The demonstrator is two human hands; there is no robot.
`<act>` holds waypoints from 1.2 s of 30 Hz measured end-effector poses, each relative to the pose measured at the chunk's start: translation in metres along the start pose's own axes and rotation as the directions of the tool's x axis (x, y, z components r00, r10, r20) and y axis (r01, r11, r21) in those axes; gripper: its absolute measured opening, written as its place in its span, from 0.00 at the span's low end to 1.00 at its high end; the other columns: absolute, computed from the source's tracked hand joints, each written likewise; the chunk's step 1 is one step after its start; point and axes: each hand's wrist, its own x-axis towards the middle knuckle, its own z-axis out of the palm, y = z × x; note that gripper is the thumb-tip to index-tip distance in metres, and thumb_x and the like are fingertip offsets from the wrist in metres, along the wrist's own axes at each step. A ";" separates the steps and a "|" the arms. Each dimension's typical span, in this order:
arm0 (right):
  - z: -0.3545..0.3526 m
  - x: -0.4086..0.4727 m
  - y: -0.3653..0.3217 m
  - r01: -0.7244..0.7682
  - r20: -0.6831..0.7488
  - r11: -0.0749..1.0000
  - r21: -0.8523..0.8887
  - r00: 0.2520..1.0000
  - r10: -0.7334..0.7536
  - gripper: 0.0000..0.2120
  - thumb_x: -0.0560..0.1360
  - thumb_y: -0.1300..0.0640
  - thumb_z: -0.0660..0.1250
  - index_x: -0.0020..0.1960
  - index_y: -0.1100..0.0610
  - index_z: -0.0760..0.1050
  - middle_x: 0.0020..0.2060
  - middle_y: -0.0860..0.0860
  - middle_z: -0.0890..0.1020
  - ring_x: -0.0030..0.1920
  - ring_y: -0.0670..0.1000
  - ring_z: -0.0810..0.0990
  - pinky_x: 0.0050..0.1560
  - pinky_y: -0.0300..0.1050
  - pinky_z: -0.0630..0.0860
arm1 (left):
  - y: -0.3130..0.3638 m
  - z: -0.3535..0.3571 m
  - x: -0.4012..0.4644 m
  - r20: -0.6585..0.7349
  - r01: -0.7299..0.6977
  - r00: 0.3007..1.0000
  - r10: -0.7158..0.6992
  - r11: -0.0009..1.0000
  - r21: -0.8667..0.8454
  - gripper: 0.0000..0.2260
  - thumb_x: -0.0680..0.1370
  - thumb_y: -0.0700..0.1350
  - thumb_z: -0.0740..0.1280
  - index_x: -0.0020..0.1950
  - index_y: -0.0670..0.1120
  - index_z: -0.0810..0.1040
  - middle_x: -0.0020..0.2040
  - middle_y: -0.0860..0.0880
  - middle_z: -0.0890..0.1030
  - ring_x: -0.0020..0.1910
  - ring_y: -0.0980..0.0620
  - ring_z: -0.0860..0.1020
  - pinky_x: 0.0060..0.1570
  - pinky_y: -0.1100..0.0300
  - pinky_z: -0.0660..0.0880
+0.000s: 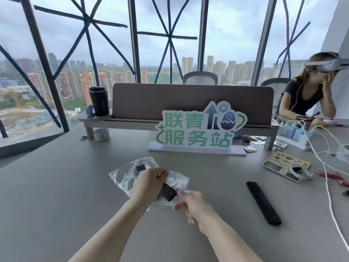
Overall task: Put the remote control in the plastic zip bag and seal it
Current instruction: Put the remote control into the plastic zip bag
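I am looking across a grey desk (56,186) set against tall windows crossed with blue tape, a city of apartment blocks beyond. Far left, on a low shelf, stands a black tumbler (99,101) with pale lettering down its side that I read as roughly "COMTEC", though it is too small to be sure. Nearer, in the middle, the clear plastic zip bag (122,176) lies crumpled on the desk, and my left hand (149,183) is clamped around a black remote control (168,192); its far end seems to show through the film, its near end sticks out toward me, so I judge it part-way in. My right hand (190,205), just beside that end, is blurred; it looks loosely curled near the bag's mouth, but I cannot tell whether it grips the plastic. Pushing the remote fully in and pressing the seal are both left to do. Behind stands a cut-out sign (198,127) reading "联青服务站" in green. A second black remote (263,203) lies loose on the right, well apart from the bag.
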 end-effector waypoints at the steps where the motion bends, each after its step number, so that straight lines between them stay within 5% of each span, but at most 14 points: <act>1: -0.011 -0.005 0.001 0.047 -0.096 0.995 -0.087 0.994 -0.056 0.09 0.79 0.55 0.62 0.44 0.55 0.80 0.28 0.51 0.81 0.18 0.46 0.66 0.20 0.36 0.60 | -0.002 0.000 -0.001 0.002 0.009 1.000 -0.009 1.000 0.008 0.08 0.76 0.50 0.65 0.50 0.53 0.83 0.44 0.50 0.86 0.45 0.48 0.81 0.44 0.56 0.76; 4: -0.073 -0.017 0.007 0.091 -0.427 0.913 -0.399 0.862 -0.272 0.10 0.76 0.56 0.63 0.39 0.54 0.80 0.29 0.48 0.81 0.32 0.50 0.78 0.35 0.42 0.73 | -0.008 0.004 -0.003 0.004 0.017 1.000 -0.017 1.000 0.011 0.08 0.76 0.50 0.65 0.50 0.54 0.83 0.44 0.50 0.86 0.44 0.48 0.81 0.45 0.56 0.77; 6: -0.119 -0.021 0.012 -0.152 -0.587 0.775 -0.613 0.744 -0.319 0.10 0.77 0.50 0.62 0.51 0.53 0.79 0.47 0.52 0.82 0.47 0.58 0.82 0.48 0.48 0.76 | -0.009 0.008 -0.005 0.001 0.001 1.000 -0.002 1.000 0.017 0.08 0.76 0.51 0.65 0.50 0.54 0.83 0.46 0.51 0.86 0.46 0.49 0.81 0.47 0.54 0.77; 8: -0.158 -0.024 0.022 -0.426 -0.674 0.618 -0.661 0.700 -0.238 0.20 0.77 0.43 0.60 0.60 0.56 0.74 0.58 0.56 0.75 0.55 0.61 0.80 0.54 0.52 0.75 | -0.007 0.012 -0.007 -0.005 -0.022 1.000 0.023 0.999 0.029 0.08 0.76 0.51 0.65 0.50 0.54 0.83 0.47 0.52 0.86 0.47 0.50 0.81 0.45 0.57 0.76; 11: -0.181 -0.031 0.033 -0.571 -0.710 0.520 -0.636 0.697 -0.102 0.23 0.75 0.39 0.61 0.61 0.56 0.75 0.56 0.56 0.77 0.55 0.59 0.79 0.53 0.50 0.75 | -0.001 0.014 -0.012 -0.021 -0.044 0.999 0.046 0.996 0.075 0.09 0.76 0.50 0.65 0.51 0.54 0.83 0.47 0.51 0.86 0.46 0.49 0.81 0.39 0.60 0.70; 14: -0.183 -0.027 0.041 -0.483 -0.627 0.572 -0.663 0.775 -0.072 0.16 0.73 0.41 0.63 0.46 0.54 0.74 0.43 0.54 0.79 0.43 0.57 0.79 0.44 0.48 0.76 | 0.000 0.013 -0.018 -0.022 -0.046 0.999 0.048 0.996 0.075 0.09 0.76 0.50 0.64 0.52 0.53 0.83 0.48 0.52 0.86 0.47 0.49 0.81 0.39 0.60 0.70; 16: -0.173 -0.031 0.035 -0.275 -0.504 0.752 -0.598 0.859 -0.086 0.15 0.74 0.44 0.64 0.43 0.57 0.72 0.35 0.53 0.81 0.29 0.54 0.76 0.34 0.45 0.75 | -0.001 0.011 -0.022 -0.010 -0.033 0.999 0.034 0.998 0.056 0.09 0.77 0.50 0.64 0.52 0.53 0.83 0.48 0.53 0.86 0.48 0.50 0.81 0.40 0.60 0.71; 18: -0.153 -0.045 0.020 -0.064 -0.342 0.939 -0.338 0.938 -0.059 0.14 0.77 0.48 0.64 0.44 0.60 0.73 0.28 0.55 0.81 0.19 0.50 0.64 0.23 0.37 0.62 | -0.003 0.010 -0.023 0.005 -0.002 1.000 0.002 1.000 0.031 0.09 0.77 0.50 0.64 0.51 0.54 0.83 0.46 0.53 0.86 0.47 0.50 0.81 0.41 0.59 0.72; 20: -0.128 -0.066 0.004 0.002 -0.143 0.975 -0.221 0.989 -0.034 0.13 0.77 0.50 0.64 0.38 0.58 0.72 0.24 0.55 0.76 0.18 0.48 0.59 0.21 0.35 0.54 | -0.005 0.010 -0.022 0.015 0.044 0.999 -0.043 0.999 -0.014 0.09 0.76 0.51 0.64 0.50 0.55 0.83 0.46 0.54 0.86 0.44 0.52 0.79 0.41 0.60 0.71; 23: -0.086 -0.074 -0.006 -0.028 0.061 0.952 -0.304 0.997 0.049 0.15 0.74 0.50 0.66 0.33 0.52 0.67 0.23 0.50 0.69 0.21 0.48 0.61 0.23 0.37 0.54 | -0.005 0.009 -0.020 0.022 0.087 0.996 -0.086 0.995 -0.055 0.09 0.76 0.51 0.64 0.51 0.55 0.83 0.46 0.53 0.85 0.41 0.54 0.77 0.39 0.61 0.69; 28: -0.012 -0.032 -0.008 -0.039 0.128 0.990 -0.137 0.990 0.056 0.12 0.77 0.45 0.64 0.41 0.51 0.75 0.28 0.50 0.73 0.19 0.45 0.60 0.23 0.36 0.54 | -0.006 0.009 -0.021 0.036 0.082 0.996 -0.080 0.995 -0.051 0.09 0.76 0.51 0.63 0.50 0.56 0.83 0.46 0.54 0.85 0.44 0.53 0.80 0.42 0.60 0.73; 30: 0.002 -0.016 -0.005 0.008 0.048 0.997 -0.082 0.999 -0.004 0.11 0.79 0.48 0.62 0.46 0.53 0.77 0.30 0.51 0.78 0.21 0.47 0.62 0.22 0.36 0.57 | -0.012 0.006 -0.022 0.009 0.067 0.998 -0.067 0.996 -0.061 0.09 0.76 0.50 0.64 0.50 0.55 0.83 0.47 0.54 0.85 0.47 0.52 0.80 0.43 0.59 0.73; 33: -0.003 0.000 0.009 0.122 -0.289 0.947 -0.298 0.934 -0.211 0.08 0.75 0.57 0.61 0.45 0.57 0.78 0.31 0.49 0.80 0.29 0.50 0.73 0.32 0.44 0.71 | -0.019 -0.003 -0.024 -0.021 0.019 1.000 -0.021 0.998 -0.064 0.08 0.76 0.50 0.64 0.49 0.54 0.83 0.47 0.55 0.85 0.48 0.52 0.80 0.46 0.58 0.74; 36: -0.011 0.005 0.012 0.145 -0.287 0.901 -0.410 0.917 -0.278 0.09 0.73 0.50 0.65 0.53 0.49 0.72 0.36 0.47 0.78 0.36 0.51 0.77 0.36 0.46 0.72 | -0.022 -0.008 -0.030 0.060 -0.030 0.998 0.032 0.999 -0.034 0.08 0.76 0.47 0.65 0.49 0.53 0.83 0.47 0.53 0.84 0.46 0.51 0.80 0.46 0.58 0.74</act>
